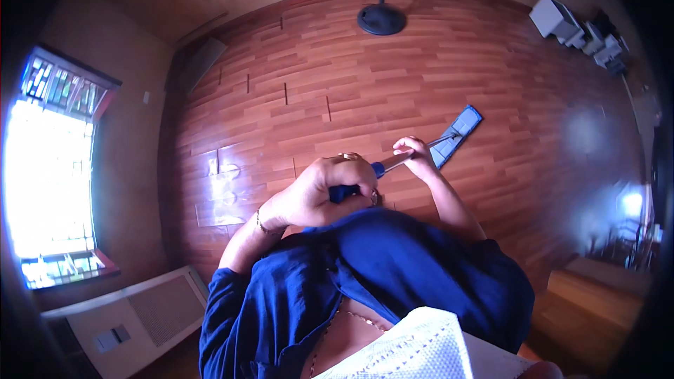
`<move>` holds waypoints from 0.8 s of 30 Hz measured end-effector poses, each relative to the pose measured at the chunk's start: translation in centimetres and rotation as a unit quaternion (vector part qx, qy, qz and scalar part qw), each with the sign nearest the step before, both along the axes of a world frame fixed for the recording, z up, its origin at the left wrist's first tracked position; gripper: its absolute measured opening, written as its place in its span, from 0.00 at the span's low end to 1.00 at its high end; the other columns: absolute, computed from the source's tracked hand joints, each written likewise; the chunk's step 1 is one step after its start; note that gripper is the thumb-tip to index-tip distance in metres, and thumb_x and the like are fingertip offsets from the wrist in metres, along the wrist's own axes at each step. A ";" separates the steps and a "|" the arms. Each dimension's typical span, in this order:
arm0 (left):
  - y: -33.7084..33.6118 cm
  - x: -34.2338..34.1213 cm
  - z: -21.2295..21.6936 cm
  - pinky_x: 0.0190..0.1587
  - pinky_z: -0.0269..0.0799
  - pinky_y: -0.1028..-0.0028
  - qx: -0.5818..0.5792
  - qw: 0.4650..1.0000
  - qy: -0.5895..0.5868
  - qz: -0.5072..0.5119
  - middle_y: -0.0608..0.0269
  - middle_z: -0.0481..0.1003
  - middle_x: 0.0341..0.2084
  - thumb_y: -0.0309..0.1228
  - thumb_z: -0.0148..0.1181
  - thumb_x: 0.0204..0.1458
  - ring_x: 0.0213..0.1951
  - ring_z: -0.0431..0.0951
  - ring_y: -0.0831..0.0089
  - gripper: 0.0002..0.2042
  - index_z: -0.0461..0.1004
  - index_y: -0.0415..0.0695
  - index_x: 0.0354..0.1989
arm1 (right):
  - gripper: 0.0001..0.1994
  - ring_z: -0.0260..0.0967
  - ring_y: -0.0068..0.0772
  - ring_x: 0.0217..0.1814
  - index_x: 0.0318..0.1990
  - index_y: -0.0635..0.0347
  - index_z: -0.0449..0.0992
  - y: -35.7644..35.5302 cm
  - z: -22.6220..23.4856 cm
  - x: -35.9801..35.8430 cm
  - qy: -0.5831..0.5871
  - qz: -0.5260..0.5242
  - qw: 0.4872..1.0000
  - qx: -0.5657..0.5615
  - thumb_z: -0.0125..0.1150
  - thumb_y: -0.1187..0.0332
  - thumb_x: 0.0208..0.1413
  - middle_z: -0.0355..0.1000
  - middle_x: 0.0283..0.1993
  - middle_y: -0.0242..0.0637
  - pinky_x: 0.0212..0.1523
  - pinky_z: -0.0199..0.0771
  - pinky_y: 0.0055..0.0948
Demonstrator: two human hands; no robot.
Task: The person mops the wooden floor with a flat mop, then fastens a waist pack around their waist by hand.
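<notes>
A flat mop with a blue-edged grey pad [458, 133] rests on the reddish wooden floor [393, 77] ahead and to my right. Its metal handle [394, 161] runs back toward me, ending in a blue grip. My left hand [326, 186] is closed around the blue grip at the top end, close to my chest. My right hand [415, 154] grips the metal shaft lower down, nearer the pad. Both arms come out of dark blue sleeves.
A standing fan with a round black base [381, 19] stands at the far wall. Grey boxes [562, 21] sit at the far right. A bright window [49, 168] is on the left, a white cabinet [133, 312] below it, and a wooden bench [597, 291] at right.
</notes>
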State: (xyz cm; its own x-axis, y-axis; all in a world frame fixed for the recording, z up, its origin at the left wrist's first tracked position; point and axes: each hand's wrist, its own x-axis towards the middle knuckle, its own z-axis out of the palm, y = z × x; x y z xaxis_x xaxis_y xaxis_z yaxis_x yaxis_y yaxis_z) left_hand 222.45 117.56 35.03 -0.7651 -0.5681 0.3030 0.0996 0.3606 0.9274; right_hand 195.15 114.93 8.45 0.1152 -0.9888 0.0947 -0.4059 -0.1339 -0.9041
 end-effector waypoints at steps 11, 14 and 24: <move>-5.3 -7.4 3.4 0.30 0.71 0.62 -0.251 0.967 0.006 0.032 0.62 0.75 0.19 0.36 0.64 0.42 0.26 0.78 0.61 0.12 0.71 0.46 0.33 | 0.39 0.61 0.39 0.60 0.62 0.68 0.59 0.1 24.1 -0.4 -0.095 0.164 0.980 0.054 0.56 0.44 0.52 0.63 0.59 0.47 0.60 0.59 0.34; -8.3 -11.0 -1.4 0.32 0.72 0.57 -0.187 0.980 -0.037 0.055 0.56 0.76 0.22 0.33 0.62 0.39 0.29 0.76 0.52 0.12 0.74 0.49 0.35 | 0.49 0.67 0.56 0.53 0.54 0.77 0.65 2.4 31.5 -1.4 0.004 0.140 0.928 -0.344 0.53 0.30 0.45 0.66 0.53 0.61 0.55 0.68 0.43; -12.2 -18.3 -25.0 0.39 0.69 0.60 -0.182 0.942 -0.249 -0.132 0.70 0.78 0.31 0.56 0.65 0.38 0.40 0.77 0.67 0.18 0.78 0.58 0.31 | 0.08 0.69 0.39 0.29 0.30 0.67 0.68 11.7 32.5 6.2 0.268 0.025 0.887 -0.375 0.54 0.69 0.50 0.68 0.28 0.43 0.32 0.74 0.36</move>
State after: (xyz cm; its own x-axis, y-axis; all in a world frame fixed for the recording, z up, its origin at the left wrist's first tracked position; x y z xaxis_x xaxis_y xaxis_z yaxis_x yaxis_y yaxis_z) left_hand 204.18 105.39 10.01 -0.9640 -0.2657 0.0063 -0.1849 0.6877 0.7021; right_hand 201.38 126.66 40.92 0.3848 -0.6630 0.6421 -0.7275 -0.6460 -0.2310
